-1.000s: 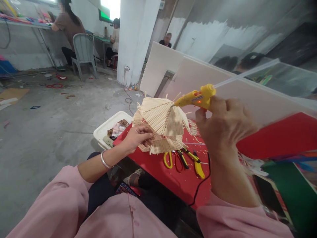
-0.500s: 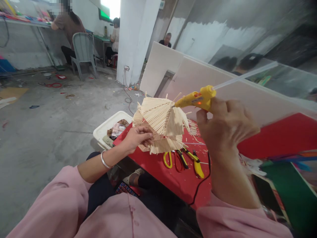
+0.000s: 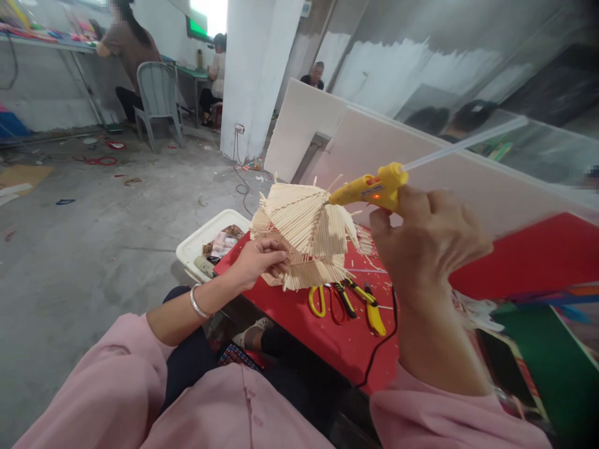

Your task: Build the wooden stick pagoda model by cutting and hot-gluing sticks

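Observation:
A yellow hot glue gun with a lit orange light and a long clear glue stick out of its back is gripped in my right hand. Its nozzle meets the top of a model pagoda roof built from thin wooden sticks, at the peak where the sloping panels come together. Below it is a second, wider tier of the same sticks. My left hand is at the model's near left side, fingers curled and pressed together by the lower tier. What lies between those fingertips is hidden.
The model stands on a red table with yellow-handled scissors, a yellow utility knife and stick scraps. A black cord runs over the table edge. A white bin is at left; white boards lean behind. Co-workers sit farther off.
Almost nothing differs. The glue gun's nozzle stays at the roof's peak with a very slight shift of my right hand, and my left hand keeps its place.

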A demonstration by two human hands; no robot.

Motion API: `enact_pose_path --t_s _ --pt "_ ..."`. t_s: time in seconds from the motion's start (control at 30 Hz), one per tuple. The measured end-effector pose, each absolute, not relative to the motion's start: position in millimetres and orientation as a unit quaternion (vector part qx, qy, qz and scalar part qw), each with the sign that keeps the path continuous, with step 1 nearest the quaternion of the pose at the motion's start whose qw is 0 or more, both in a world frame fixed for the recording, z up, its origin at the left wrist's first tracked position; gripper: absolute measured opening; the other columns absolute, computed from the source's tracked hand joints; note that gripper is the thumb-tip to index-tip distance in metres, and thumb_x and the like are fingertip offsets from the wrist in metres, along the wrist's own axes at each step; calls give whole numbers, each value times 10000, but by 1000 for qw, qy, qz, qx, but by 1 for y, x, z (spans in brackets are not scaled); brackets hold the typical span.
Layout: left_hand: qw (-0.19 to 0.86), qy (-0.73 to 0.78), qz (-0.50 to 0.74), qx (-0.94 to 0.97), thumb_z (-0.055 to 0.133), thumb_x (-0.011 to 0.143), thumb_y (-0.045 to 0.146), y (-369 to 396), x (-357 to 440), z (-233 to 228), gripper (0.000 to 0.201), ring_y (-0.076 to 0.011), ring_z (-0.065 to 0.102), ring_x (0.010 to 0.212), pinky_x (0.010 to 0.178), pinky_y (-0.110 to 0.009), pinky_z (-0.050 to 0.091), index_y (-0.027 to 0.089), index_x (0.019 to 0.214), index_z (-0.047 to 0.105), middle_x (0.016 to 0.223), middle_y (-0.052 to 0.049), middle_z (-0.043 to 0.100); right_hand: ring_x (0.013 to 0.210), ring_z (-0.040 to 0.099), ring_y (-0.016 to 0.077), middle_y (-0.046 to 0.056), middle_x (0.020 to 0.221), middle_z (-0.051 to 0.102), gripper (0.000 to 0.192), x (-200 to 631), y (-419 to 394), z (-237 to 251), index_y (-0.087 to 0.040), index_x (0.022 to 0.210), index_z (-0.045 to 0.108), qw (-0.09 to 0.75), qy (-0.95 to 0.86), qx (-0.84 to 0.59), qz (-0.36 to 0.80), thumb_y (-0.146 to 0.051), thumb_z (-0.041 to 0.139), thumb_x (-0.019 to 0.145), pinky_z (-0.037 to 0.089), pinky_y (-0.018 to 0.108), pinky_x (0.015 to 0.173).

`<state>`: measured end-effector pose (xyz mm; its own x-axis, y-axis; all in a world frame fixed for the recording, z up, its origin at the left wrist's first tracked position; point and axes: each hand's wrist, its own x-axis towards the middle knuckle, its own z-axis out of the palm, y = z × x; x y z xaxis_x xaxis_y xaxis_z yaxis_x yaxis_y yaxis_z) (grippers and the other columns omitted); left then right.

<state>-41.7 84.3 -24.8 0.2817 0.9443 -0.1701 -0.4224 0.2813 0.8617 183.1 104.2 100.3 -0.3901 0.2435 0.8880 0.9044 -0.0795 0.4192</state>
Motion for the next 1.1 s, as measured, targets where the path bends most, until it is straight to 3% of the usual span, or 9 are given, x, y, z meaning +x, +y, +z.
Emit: enact_pose_path --t_s 0.17,0.47,0.67,1.1 --pt "716 364 478 355 730 776 108 84 -42 -24 91 -103 653 474 449 -163 468 135 759 645 578 -27 704 622 407 141 22 704 623 241 181 100 102 -175 944 759 302 -613 -434 -587 -331 607 842 178 293 544" --pt "718 359 478 357 725 781 107 82 -42 -20 75 -115 655 487 452 -178 471 129 786 654 583 -30 696 612 370 139 21 704 621 261 183 101 102 -190 949 762 306 -593 -454 -590 -340 602 809 137 290 550" --pt "716 358 484 354 767 761 113 82 -41 -19 120 -120 664 503 448 -180 465 124 778 649 595 -28 693 635 397 144 36 741 649 283 187 102 98 -186 1000 766 300 -620 -463 -558 -360 607 844 161 290 552" --pt "715 372 478 348 705 781 85 81 -41 -18 63 -119 646 498 461 -197 471 126 784 657 594 -30 698 640 302 133 68 769 653 383 183 100 97 -165 1033 806 282 -617 -582 -449 -418 594 840 142 299 567"
